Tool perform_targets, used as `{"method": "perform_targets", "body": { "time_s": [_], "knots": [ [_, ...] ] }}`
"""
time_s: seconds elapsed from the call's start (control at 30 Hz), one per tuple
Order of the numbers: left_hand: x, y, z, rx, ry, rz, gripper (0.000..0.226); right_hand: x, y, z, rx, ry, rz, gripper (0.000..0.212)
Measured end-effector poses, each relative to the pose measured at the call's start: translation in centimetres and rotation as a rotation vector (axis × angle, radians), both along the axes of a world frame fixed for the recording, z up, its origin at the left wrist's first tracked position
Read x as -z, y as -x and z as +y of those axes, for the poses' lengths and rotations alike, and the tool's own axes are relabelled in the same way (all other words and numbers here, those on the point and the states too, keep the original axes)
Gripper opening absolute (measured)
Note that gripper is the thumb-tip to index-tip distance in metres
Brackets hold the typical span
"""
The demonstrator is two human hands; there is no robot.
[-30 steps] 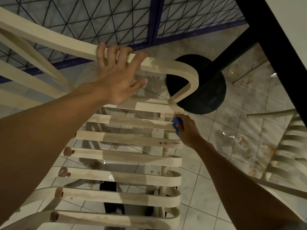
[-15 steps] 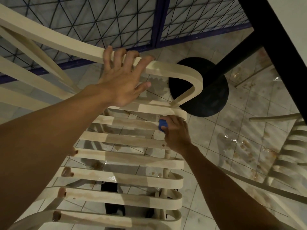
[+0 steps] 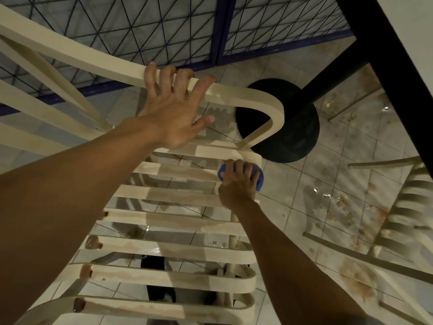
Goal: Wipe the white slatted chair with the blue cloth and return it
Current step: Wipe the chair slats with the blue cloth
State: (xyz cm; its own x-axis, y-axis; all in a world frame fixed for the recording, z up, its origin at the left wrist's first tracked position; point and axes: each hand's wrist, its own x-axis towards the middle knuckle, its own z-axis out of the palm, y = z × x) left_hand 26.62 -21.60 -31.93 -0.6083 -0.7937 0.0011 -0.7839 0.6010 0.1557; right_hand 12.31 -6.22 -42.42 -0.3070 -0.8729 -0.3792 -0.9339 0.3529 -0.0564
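Chair: the white slatted chair (image 3: 164,219) is filling the middle of the view, seen from above, with its seat slats running crosswise and its curved rail looping down to the seat's far right corner.
Slats: brownish wet streaks are showing along most of the chair's slats.
Left hand: the left hand (image 3: 173,113) is holding the chair's curved rail just before the bend. Four fingers are hooking over the rail's far edge and the thumb is sticking out free on the near side.
Right hand: the right hand (image 3: 236,186) is pressing down at the right end of the chair's far slats, its fingers curling over the cloth and bunching it.
Cloth: the blue cloth (image 3: 259,178) is sitting under the right hand against the chair's slat ends, with blue peeking out at both sides of the fingers.
Floor: the tiled floor (image 3: 328,184) is showing through and to the right of the chair, with brown splotches and wet glints on it.
Table base: a black round base (image 3: 293,137) is standing on the floor just beyond the chair's rail bend.
Mesh panel: a blue-framed mesh panel (image 3: 117,31) is standing behind the chair.
Second chair: another slatted chair (image 3: 403,207) is standing well to the right of the chair.
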Motion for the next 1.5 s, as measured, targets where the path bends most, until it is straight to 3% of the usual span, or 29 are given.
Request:
{"method": "perform_targets", "body": {
  "time_s": [0.17,0.33,0.53,1.03,1.27,1.5],
  "knots": [
    [0.3,0.0,-0.1,0.000,0.011,-0.001,0.065,0.4,-4.0,-1.2,-0.075,0.004,0.002,0.054],
    [0.4,-0.3,-0.2,0.003,0.018,0.014,0.064,0.1,-0.6,0.9,-0.179,0.184,-0.140,0.049],
    [0.3,-0.1,0.0,0.000,0.013,0.028,0.063,-0.1,5.5,2.8,0.012,0.135,-0.268,0.044],
    [0.2,-0.1,-0.1,0.000,0.007,-0.019,0.070,0.7,-5.5,-1.7,-0.016,0.093,-0.188,0.046],
    [0.0,-0.4,-0.1,0.008,-0.001,-0.018,0.070,0.2,-0.8,0.3,-0.063,0.195,-0.199,0.040],
    [0.2,-0.1,-0.1,0.001,0.007,-0.007,0.074,-0.5,2.9,1.4,0.020,0.084,-0.167,0.041]
  ]
}}
